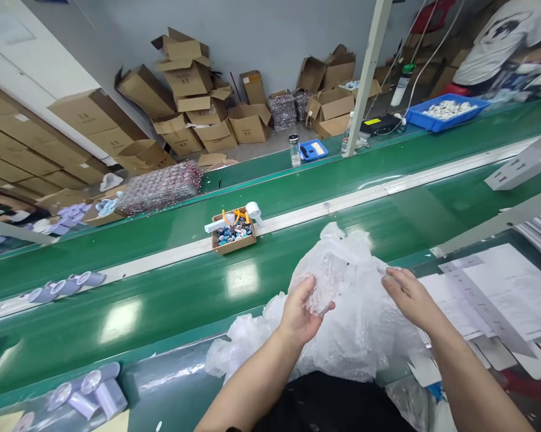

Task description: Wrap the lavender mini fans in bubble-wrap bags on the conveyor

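A translucent plastic bag (319, 264) with small pale or clear pieces bunched inside is held up before me. My left hand (304, 309) is wrapped round its lower part, thumb across the front. On the other side, my right hand (405, 294) pinches a stretched edge of the plastic between thumb and fingers. Below both hands, a heap of crumpled clear plastic (360, 336) lies at the bench edge, against my dark clothing. What exactly the pieces in the bag are is too blurred to tell.
Green conveyor belts (171, 288) run across, split by a pale rail. On it stand a small carton of parts (237, 243) and three lavender fan-like bodies (66, 287). Similar lavender pieces (95, 390) lie near left. Papers (508, 288) spread at right. A person (499, 42) sits far right.
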The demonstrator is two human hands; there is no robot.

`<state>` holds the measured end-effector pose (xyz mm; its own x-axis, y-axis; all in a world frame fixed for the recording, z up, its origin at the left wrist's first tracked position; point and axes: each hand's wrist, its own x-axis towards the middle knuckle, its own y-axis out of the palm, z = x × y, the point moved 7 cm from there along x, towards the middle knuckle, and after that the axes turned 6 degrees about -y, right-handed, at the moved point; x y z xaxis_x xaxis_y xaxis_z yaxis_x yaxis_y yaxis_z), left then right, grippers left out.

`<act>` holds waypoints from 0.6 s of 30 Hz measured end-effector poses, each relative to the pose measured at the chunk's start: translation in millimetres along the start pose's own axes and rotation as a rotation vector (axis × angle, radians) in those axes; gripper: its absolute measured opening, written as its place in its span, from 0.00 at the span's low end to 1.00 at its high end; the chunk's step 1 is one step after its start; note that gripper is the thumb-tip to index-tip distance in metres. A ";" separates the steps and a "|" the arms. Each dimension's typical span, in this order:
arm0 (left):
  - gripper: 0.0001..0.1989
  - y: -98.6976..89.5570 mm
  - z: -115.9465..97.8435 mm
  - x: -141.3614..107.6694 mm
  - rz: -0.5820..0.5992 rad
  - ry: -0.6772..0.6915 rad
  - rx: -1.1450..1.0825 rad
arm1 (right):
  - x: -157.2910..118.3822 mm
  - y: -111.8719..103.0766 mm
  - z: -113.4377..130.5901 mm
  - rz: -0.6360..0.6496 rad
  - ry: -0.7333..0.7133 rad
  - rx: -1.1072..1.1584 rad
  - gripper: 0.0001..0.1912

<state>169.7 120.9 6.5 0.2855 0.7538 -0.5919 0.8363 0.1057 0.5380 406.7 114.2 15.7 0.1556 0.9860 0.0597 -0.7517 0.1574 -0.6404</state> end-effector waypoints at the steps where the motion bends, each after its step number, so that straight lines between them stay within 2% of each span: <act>1: 0.18 -1.1 1.3 0.1 -0.010 0.079 0.101 | -3.0 0.2 -0.4 0.026 0.042 0.133 0.31; 3: 0.13 3.5 -1.0 -2.5 0.018 0.340 0.434 | -10.7 7.4 5.0 0.125 0.113 0.479 0.39; 5: 0.06 21.6 1.6 -13.6 0.160 0.669 0.853 | -17.5 17.2 15.9 0.199 0.179 0.777 0.41; 6: 0.03 32.0 8.9 -21.2 0.266 0.810 1.057 | -18.8 20.3 19.3 0.191 0.219 0.862 0.38; 7: 0.02 40.2 19.0 -28.5 0.374 0.918 1.243 | -18.4 21.0 19.1 0.139 0.268 0.903 0.32; 9: 0.06 48.4 39.3 -39.0 0.535 1.046 1.539 | -13.3 14.5 9.7 -0.044 0.370 0.919 0.23; 12: 0.06 51.7 64.8 -44.2 0.840 1.056 1.795 | 0.7 -15.7 -16.3 -0.354 0.425 0.945 0.21; 14: 0.03 54.5 64.2 -32.0 1.019 0.952 1.754 | 10.2 -45.1 -36.6 -0.499 0.383 0.931 0.21; 15: 0.03 58.5 55.5 -17.1 1.042 0.897 1.699 | 13.6 -58.5 -47.1 -0.530 0.362 0.908 0.21; 16: 0.04 64.7 39.5 6.0 0.973 0.854 1.629 | 15.9 -69.4 -57.7 -0.529 0.345 0.883 0.23; 18: 0.08 78.5 -4.2 71.2 0.655 0.794 1.511 | 15.8 -79.7 -78.6 -0.462 0.341 0.844 0.31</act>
<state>253.7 185.6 9.1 0.8158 0.5694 0.1010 0.4797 -0.5688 -0.6681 519.4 112.9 7.4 0.6200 0.7718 -0.1411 -0.7579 0.6357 0.1467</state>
